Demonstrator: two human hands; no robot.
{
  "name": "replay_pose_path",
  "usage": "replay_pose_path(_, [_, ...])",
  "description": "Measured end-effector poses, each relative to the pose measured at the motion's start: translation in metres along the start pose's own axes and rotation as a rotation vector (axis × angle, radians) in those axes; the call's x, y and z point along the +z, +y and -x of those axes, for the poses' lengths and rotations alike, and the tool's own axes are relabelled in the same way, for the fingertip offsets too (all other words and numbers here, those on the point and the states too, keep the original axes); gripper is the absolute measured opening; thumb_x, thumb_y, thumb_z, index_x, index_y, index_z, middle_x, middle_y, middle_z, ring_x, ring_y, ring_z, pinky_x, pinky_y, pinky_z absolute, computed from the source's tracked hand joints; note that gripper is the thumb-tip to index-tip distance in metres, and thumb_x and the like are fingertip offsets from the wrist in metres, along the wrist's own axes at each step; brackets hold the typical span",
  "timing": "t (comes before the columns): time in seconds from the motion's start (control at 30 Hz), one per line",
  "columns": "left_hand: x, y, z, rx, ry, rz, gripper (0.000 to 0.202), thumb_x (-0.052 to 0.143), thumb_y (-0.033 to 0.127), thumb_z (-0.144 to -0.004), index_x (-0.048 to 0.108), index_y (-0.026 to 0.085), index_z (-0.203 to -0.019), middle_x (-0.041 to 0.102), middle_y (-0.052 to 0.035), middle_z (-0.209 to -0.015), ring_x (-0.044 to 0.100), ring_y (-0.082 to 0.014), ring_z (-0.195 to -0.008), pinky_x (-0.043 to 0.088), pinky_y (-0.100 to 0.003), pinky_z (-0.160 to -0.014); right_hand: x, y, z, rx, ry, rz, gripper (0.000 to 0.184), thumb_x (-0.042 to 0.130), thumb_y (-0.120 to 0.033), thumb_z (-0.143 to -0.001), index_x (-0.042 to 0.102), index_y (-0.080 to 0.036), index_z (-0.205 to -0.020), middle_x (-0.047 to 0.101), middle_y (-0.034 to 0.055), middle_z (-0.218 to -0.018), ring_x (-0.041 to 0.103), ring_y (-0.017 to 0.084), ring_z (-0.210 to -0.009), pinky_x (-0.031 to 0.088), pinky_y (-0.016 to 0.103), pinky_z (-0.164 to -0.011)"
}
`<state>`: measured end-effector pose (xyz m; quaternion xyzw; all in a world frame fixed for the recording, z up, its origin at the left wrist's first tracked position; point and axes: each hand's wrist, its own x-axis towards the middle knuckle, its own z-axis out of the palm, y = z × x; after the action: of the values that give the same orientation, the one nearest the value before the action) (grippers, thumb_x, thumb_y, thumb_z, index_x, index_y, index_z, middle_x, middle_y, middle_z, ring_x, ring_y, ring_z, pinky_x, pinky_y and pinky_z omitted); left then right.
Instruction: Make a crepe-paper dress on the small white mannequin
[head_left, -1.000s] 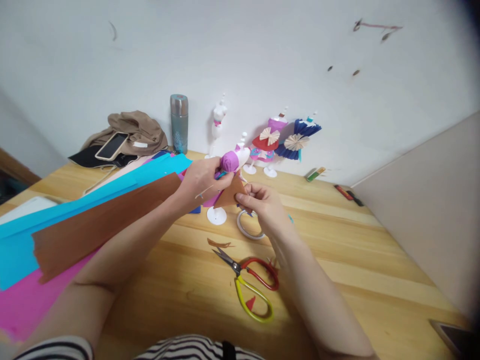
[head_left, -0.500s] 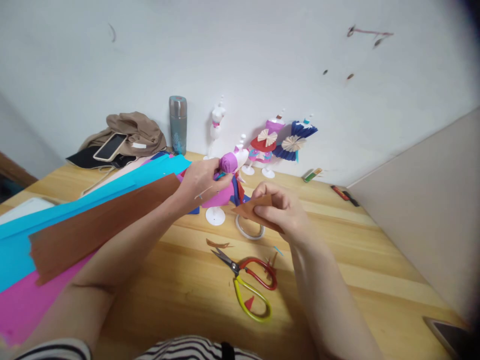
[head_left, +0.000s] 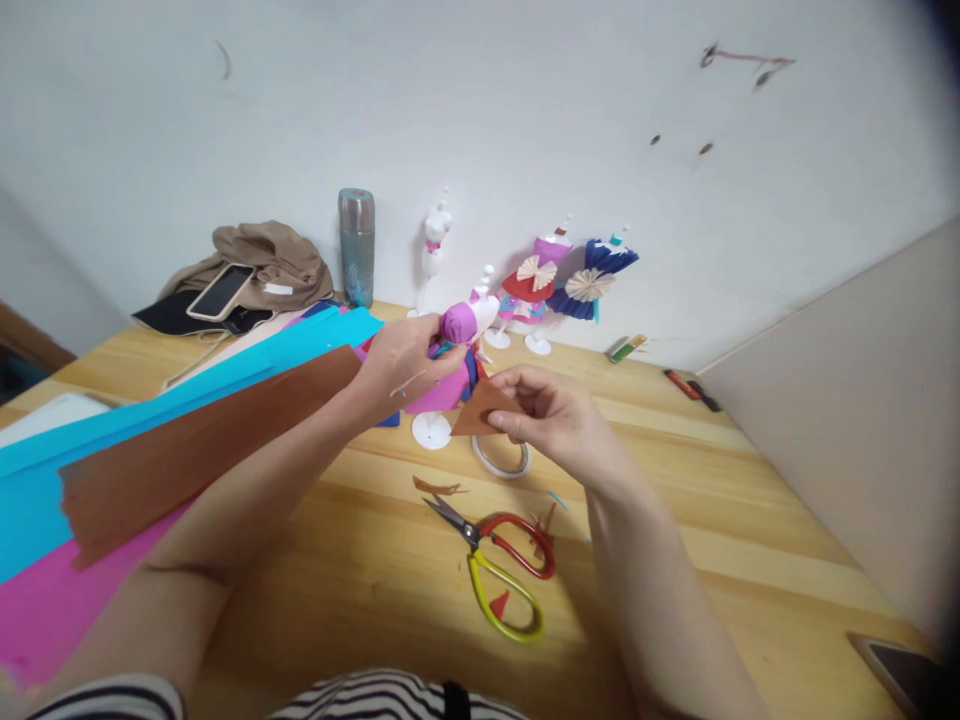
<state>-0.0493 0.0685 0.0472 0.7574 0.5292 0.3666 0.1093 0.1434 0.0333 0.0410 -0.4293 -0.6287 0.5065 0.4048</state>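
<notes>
My left hand (head_left: pixel 405 358) grips a small dress form (head_left: pixel 484 318) dressed in purple, blue and red paper, with a rolled purple rosette at its shoulder. The form tilts to the right, and its round white base (head_left: pixel 432 430) shows below my hand. Between the thumb and fingers of my right hand (head_left: pixel 544 408) is a brown paper triangle (head_left: pixel 484 408), held against the lower right of the dress. A roll of tape (head_left: pixel 501 468) lies partly hidden under that hand. Scissors (head_left: pixel 471 535) with red and yellow handles lie open on the table nearer to me, among paper scraps.
Cyan paper (head_left: pixel 300 345) and brown paper (head_left: pixel 210 445) lie under my left forearm. At the wall stand a thermos (head_left: pixel 357 250), a bare dress form (head_left: pixel 433 245) and two dressed forms (head_left: pixel 544 285). A phone (head_left: pixel 220 292) rests on brown cloth (head_left: pixel 277 260) at the back left.
My right hand has moved a little left with the brown paper triangle, bringing it up to the dress and turning it. The left hand has stayed on the dress form.
</notes>
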Motion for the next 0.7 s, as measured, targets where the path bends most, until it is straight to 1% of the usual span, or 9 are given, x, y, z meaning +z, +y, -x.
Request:
replay_pose_path(0.17, [-0.001,0.001,0.000,-0.013,-0.005,-0.024,0.023,0.057,0.032,-0.086,0.069,0.013,-0.083,0.063,-0.0035,-0.068,0.051,-0.0146,-0.063,0.038,-0.027,-0.061,-0.001,0.002,0.001,-0.029,0.024,0.031,0.026,0.079,-0.021,-0.061,0.066,-0.022,-0.083,0.067,-0.0010,-0.081,0.064,0.014,-0.071,0.051,0.028,-0.064])
replay_pose_path(0.3, [0.001,-0.002,-0.001,0.005,-0.002,-0.022,0.024,0.056,0.035,-0.086,0.066,0.015,-0.080,0.060,-0.0021,-0.065,0.047,-0.0134,-0.060,0.036,-0.026,-0.059,-0.001,-0.003,0.005,-0.031,0.043,0.017,0.028,0.079,-0.020,-0.063,0.058,-0.023,-0.082,0.065,-0.0021,-0.086,0.058,0.010,-0.057,0.042,0.023,-0.048])
replay_pose_path(0.4, [0.001,-0.003,0.000,0.018,0.025,-0.006,0.024,0.055,0.036,-0.086,0.063,0.016,-0.075,0.057,-0.0012,-0.063,0.045,-0.0130,-0.059,0.034,-0.026,-0.058,0.000,-0.009,0.008,-0.061,0.053,-0.013,0.029,0.079,-0.021,-0.064,0.053,-0.022,-0.075,0.066,0.0020,-0.112,0.053,0.005,-0.049,0.036,0.022,-0.041])
replay_pose_path(0.47, [0.002,-0.003,0.000,0.024,0.034,-0.009,0.024,0.056,0.036,-0.086,0.060,0.017,-0.072,0.056,-0.0012,-0.062,0.045,-0.0132,-0.059,0.033,-0.027,-0.058,0.000,-0.011,0.009,-0.101,0.071,-0.029,0.028,0.080,-0.023,-0.065,0.052,-0.021,-0.070,0.062,0.0040,-0.127,0.051,0.003,-0.049,0.038,0.023,-0.041])
replay_pose_path(0.5, [0.001,-0.003,-0.001,0.025,0.031,-0.012,0.024,0.056,0.035,-0.085,0.060,0.017,-0.071,0.056,-0.0013,-0.062,0.045,-0.0134,-0.059,0.033,-0.027,-0.058,0.000,-0.011,0.009,-0.116,0.083,-0.037,0.028,0.080,-0.024,-0.065,0.053,-0.020,-0.067,0.062,0.0043,-0.128,0.051,0.004,-0.049,0.039,0.024,-0.041])
replay_pose_path(0.53, [0.001,-0.002,-0.001,0.025,0.027,-0.014,0.023,0.057,0.035,-0.085,0.060,0.017,-0.071,0.056,-0.0014,-0.062,0.046,-0.0136,-0.059,0.034,-0.027,-0.059,0.000,-0.011,0.008,-0.125,0.089,-0.046,0.027,0.081,-0.025,-0.065,0.055,-0.021,-0.066,0.065,0.0045,-0.122,0.052,0.005,-0.051,0.041,0.024,-0.042])
replay_pose_path(0.6, [0.002,-0.002,-0.001,0.019,0.028,-0.017,0.021,0.058,0.033,-0.085,0.060,0.017,-0.071,0.056,-0.0015,-0.062,0.047,-0.0140,-0.059,0.034,-0.028,-0.059,-0.001,-0.008,0.006,-0.118,0.093,-0.072,0.025,0.084,-0.027,-0.063,0.059,-0.022,-0.064,0.072,0.0040,-0.100,0.054,0.008,-0.053,0.044,0.025,-0.044])
replay_pose_path(0.67, [0.002,-0.003,-0.001,0.016,0.031,-0.015,0.020,0.059,0.033,-0.084,0.060,0.017,-0.071,0.056,-0.0009,-0.062,0.047,-0.0137,-0.058,0.035,-0.028,-0.058,-0.004,-0.006,0.004,-0.076,0.085,-0.123,0.026,0.086,-0.031,-0.060,0.062,-0.023,-0.063,0.071,0.0019,-0.076,0.055,0.011,-0.051,0.045,0.026,-0.044])
replay_pose_path(0.7, [0.002,-0.003,-0.001,0.018,0.032,-0.011,0.020,0.059,0.032,-0.084,0.060,0.017,-0.071,0.055,-0.0006,-0.061,0.046,-0.0135,-0.058,0.035,-0.027,-0.058,-0.005,-0.006,0.003,-0.045,0.075,-0.155,0.026,0.086,-0.035,-0.059,0.063,-0.023,-0.064,0.070,0.0012,-0.070,0.057,0.012,-0.050,0.046,0.026,-0.045])
